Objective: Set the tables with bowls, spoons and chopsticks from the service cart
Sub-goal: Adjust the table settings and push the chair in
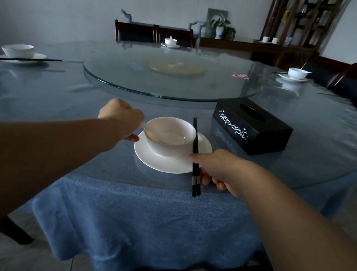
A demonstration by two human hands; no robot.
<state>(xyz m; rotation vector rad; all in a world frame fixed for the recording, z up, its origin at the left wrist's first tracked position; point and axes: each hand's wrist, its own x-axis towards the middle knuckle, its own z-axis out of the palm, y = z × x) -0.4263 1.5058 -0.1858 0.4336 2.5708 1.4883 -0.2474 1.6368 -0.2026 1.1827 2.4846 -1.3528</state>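
A white bowl [169, 137] stands on a white saucer [161, 163] near the front edge of the round table [37, 97]. A white spoon [150, 130] lies in the bowl, its handle pointing left. My left hand [121, 117] is closed around that handle, thumb touching the saucer rim. A pair of black chopsticks [195, 156] rests across the saucer's right side, tips pointing away from me. My right hand [217, 167] pinches them near their lower end.
A black tissue box [251, 126] sits just right of the saucer. A glass turntable [173, 75] fills the table's middle. Set places stand at the left [19, 52], far side [170, 42] and right [296, 74]. Dark chairs ring the table.
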